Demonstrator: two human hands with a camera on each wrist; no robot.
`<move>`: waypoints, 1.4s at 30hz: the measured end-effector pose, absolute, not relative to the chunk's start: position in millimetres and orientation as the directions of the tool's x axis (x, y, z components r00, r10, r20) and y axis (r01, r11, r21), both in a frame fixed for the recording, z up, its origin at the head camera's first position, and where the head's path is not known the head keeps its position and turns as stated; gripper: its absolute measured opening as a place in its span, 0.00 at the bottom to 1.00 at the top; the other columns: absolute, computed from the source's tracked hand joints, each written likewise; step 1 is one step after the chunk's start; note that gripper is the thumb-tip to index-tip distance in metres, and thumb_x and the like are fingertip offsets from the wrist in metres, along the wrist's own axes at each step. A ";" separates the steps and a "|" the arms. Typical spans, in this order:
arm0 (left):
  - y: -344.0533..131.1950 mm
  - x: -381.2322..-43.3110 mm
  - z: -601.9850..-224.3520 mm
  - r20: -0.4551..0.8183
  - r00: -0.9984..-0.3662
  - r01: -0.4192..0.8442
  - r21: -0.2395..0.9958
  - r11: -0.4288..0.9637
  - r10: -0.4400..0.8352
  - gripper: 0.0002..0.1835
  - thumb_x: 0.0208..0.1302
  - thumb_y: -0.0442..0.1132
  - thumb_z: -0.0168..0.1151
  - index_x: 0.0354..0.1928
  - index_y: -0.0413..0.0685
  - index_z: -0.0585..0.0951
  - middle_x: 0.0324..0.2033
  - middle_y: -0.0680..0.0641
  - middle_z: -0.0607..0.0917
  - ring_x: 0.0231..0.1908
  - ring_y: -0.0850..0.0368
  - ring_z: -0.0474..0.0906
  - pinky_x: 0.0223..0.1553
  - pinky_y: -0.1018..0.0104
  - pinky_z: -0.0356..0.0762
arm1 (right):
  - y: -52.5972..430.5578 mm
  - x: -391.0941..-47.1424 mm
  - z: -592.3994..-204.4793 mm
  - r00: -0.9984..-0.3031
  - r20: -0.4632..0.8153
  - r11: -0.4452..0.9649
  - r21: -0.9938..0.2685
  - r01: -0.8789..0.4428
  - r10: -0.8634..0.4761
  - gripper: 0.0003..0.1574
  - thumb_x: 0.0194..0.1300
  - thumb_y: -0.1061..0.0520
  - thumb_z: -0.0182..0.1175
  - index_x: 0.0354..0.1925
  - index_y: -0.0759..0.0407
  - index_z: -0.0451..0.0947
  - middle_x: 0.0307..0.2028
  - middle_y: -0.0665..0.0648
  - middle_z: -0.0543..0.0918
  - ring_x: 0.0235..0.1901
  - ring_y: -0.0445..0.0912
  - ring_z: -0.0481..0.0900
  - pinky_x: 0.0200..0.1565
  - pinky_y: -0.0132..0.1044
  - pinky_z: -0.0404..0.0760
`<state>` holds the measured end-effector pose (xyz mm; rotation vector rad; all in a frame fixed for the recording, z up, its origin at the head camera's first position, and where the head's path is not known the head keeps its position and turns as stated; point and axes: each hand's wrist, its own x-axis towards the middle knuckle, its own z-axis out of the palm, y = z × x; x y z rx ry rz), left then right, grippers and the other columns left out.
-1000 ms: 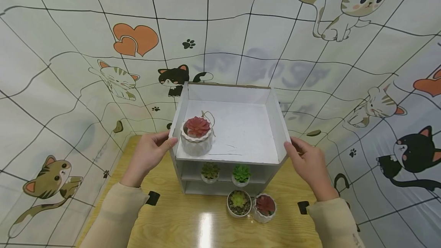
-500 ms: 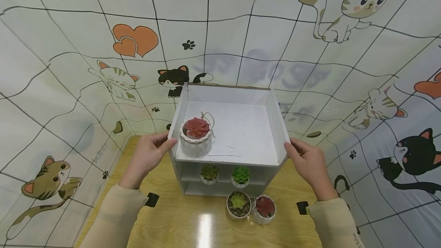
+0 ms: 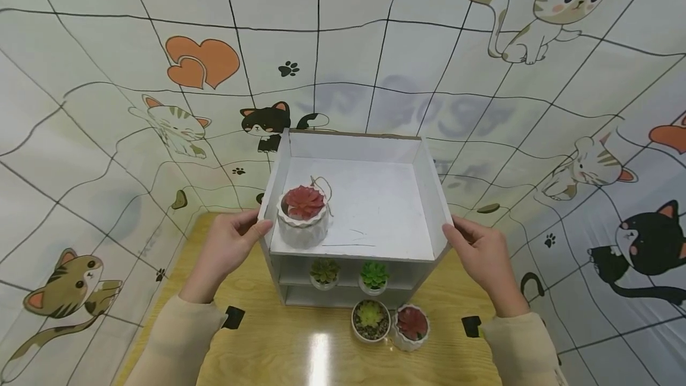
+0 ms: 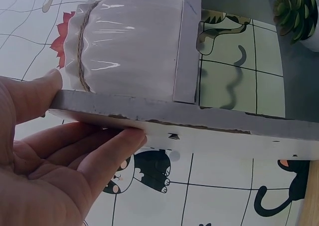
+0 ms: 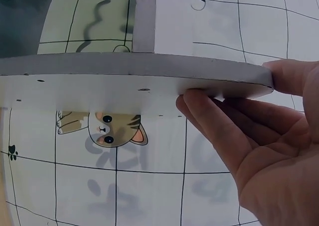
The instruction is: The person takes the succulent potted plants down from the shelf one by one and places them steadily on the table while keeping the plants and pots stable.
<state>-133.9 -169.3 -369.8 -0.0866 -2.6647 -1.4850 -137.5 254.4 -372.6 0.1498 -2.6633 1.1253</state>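
A small white shelf unit (image 3: 375,195) stands on the wooden table, its top tray walled at the back and sides. My left hand (image 3: 227,249) pinches its left side panel, thumb on the front edge and fingers along the outer face. Opposite, my right hand (image 3: 485,258) grips the right panel (image 5: 99,64) the same way. On the top tray, at the left, sits a red succulent (image 3: 303,202) in a scalloped white pot (image 4: 134,46) tied with twine. Below it, inside the shelf, are a dark green succulent (image 3: 324,271) and a bright green one (image 3: 374,276).
In front of the shelf, a yellow-green succulent (image 3: 370,316) in a round white pot stands beside a dark red succulent (image 3: 412,323). Black patches (image 3: 233,317) mark the wooden table (image 3: 278,350) near both wrists. A cat-printed cloth (image 3: 348,52) hangs behind and at the sides.
The head view has shifted slightly. Both hands keep holding the shelf unit's side panels, and the potted succulents stay where they were on it and before it.
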 end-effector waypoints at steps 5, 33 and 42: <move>-168.3 -131.4 -369.8 0.122 -0.993 0.100 0.842 0.529 -0.007 0.23 0.74 0.41 0.65 0.62 0.32 0.81 0.54 0.33 0.86 0.52 0.42 0.86 0.51 0.55 0.84 | 253.9 -136.1 -371.2 -0.970 0.245 0.707 -0.686 -0.171 0.003 0.26 0.77 0.51 0.60 0.63 0.69 0.79 0.53 0.70 0.86 0.47 0.61 0.87 0.38 0.19 0.74; -161.6 -119.3 -378.4 0.296 -0.952 0.207 0.804 0.557 -0.074 0.23 0.73 0.37 0.66 0.64 0.32 0.79 0.51 0.32 0.87 0.47 0.40 0.88 0.46 0.57 0.86 | 252.9 -137.5 -369.8 -0.983 0.185 0.672 -0.730 -0.129 0.012 0.27 0.77 0.49 0.61 0.62 0.68 0.80 0.54 0.68 0.86 0.51 0.60 0.87 0.44 0.25 0.80; -152.3 -115.0 -369.0 0.444 -0.892 0.334 0.771 0.543 -0.082 0.26 0.66 0.29 0.70 0.65 0.28 0.77 0.59 0.31 0.82 0.55 0.36 0.84 0.51 0.60 0.81 | 251.6 -137.3 -373.6 -0.983 0.185 0.675 -0.727 -0.127 0.015 0.29 0.78 0.48 0.59 0.63 0.70 0.79 0.53 0.69 0.86 0.51 0.60 0.87 0.48 0.49 0.86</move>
